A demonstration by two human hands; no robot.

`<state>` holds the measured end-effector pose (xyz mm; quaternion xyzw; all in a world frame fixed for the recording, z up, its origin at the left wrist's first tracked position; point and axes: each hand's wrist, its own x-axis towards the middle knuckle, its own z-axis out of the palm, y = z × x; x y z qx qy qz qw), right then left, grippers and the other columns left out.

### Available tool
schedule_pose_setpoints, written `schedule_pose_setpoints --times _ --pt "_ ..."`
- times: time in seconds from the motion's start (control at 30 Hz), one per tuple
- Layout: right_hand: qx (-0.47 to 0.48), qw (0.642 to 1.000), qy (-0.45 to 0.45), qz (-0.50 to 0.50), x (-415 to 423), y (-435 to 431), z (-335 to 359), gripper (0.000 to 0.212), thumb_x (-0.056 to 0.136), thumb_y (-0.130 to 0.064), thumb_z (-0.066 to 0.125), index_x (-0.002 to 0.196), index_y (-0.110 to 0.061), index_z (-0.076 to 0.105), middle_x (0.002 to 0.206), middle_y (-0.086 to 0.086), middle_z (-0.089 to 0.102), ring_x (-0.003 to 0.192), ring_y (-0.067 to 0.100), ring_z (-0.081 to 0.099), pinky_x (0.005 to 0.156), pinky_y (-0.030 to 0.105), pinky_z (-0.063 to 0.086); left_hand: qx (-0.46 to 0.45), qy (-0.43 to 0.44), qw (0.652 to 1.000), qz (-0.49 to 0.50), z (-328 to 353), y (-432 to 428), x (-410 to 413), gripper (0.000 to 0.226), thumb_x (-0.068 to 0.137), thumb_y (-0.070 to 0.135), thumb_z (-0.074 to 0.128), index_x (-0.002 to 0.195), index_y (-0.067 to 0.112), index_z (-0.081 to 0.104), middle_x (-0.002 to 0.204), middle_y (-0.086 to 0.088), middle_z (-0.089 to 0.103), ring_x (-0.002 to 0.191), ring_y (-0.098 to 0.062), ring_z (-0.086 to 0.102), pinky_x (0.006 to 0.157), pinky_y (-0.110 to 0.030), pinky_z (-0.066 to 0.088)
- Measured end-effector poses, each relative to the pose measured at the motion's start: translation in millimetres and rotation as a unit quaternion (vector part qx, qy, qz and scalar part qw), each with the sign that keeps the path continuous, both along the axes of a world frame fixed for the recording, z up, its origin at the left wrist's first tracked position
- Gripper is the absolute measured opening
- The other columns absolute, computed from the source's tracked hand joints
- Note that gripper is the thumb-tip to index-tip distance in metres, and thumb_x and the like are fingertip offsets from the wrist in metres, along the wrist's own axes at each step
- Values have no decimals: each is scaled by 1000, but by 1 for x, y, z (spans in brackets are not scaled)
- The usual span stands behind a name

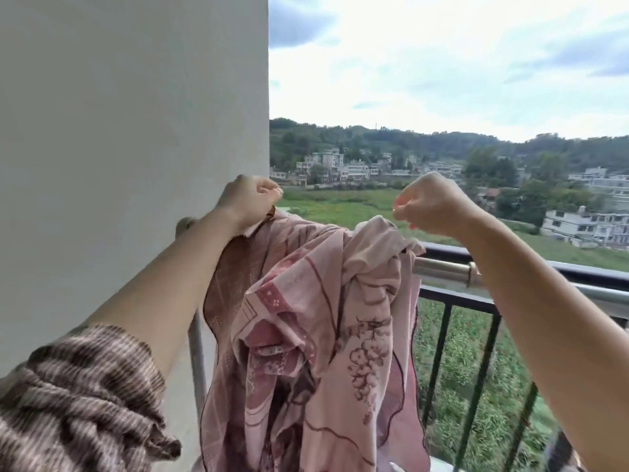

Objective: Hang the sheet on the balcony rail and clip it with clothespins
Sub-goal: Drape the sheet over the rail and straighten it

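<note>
The sheet [323, 301] sits bunched on the rail [442, 267], the left hand [250, 199] and right hand [432, 206] curl their fingers over its top, pinching or not I cannot tell, so spreading it out seems next.

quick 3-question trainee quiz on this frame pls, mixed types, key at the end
1. True or false: the pink patterned fabric sheet hangs bunched over the silver metal rail.
2. The plain white wall stands at: A the person's left; B the person's right; C behind the far hills.
3. Which is nearer the wall, the left hand or the right hand?
Key: 1 true; 2 A; 3 left hand.
</note>
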<state>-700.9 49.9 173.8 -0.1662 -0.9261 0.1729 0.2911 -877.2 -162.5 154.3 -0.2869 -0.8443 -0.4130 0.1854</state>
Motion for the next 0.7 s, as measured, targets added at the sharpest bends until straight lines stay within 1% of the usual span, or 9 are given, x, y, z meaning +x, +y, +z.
schedule_pose_setpoints --times 0.1,0.2,0.33,0.4,0.47,0.5,0.57,0.63,0.7 --pt "87 989 117 13 15 -36 -8 15 84 -13 64 77 -2 72 69 11 70 55 17 60 51 20 47 167 123 970 124 -39 -33 22 23 89 30 57 94 9 64 98 -10 68 88 -23 61 74 -27 43" --pt "76 980 184 2 34 -63 -38 18 84 -22 63 69 -13 68 59 0 65 51 12 59 49 22 48 243 78 959 125 -96 -54 46 36 89 38 57 102 5 53 100 -12 61 87 -23 57 73 -28 40" --pt "74 981 172 -54 50 -75 -83 38 87 -45 57 67 -12 59 58 -1 59 53 19 58 48 27 45 193 -125 973 34 -155 -52 78 60 84 54 56 122 9 45 117 -13 59 103 -29 57 79 -30 39" --pt "97 976 167 -105 56 -73 -101 50 87 -61 50 73 -13 57 59 0 58 53 21 58 52 30 48 122 -127 984 15 -165 -50 90 54 81 51 51 115 9 53 112 -16 63 100 -35 58 74 -31 38" --pt "109 975 145 -128 58 -71 -114 62 84 -71 44 74 -11 57 57 2 58 50 22 59 52 33 52 89 -67 993 26 -159 -53 95 40 82 43 52 87 4 63 93 -24 67 85 -43 59 61 -32 35" --pt "106 978 132 -119 57 -70 -118 63 84 -71 45 73 -10 58 58 3 60 51 22 59 51 34 52 94 -38 994 41 -150 -56 92 39 87 37 56 79 0 62 85 -29 64 82 -47 57 58 -33 34" --pt "57 987 136 -66 51 -68 -119 50 91 -53 51 75 -7 63 64 5 64 57 27 62 52 36 51 141 -1 988 67 -124 -63 83 37 92 28 56 78 -6 60 83 -33 61 84 -48 58 61 -34 35" --pt "-14 983 183 -23 47 -68 -109 29 93 -28 51 79 -6 64 70 7 66 64 30 62 55 36 49 246 13 967 59 -81 -66 69 35 93 27 55 84 -6 60 84 -25 62 82 -29 63 66 -31 36" --pt "-58 972 226 -11 45 -69 -94 22 93 -17 46 86 -7 64 78 5 65 67 24 59 58 33 48 329 -5 944 17 -33 -61 48 28 92 28 55 82 2 58 77 -11 53 77 -14 50 66 -28 36"
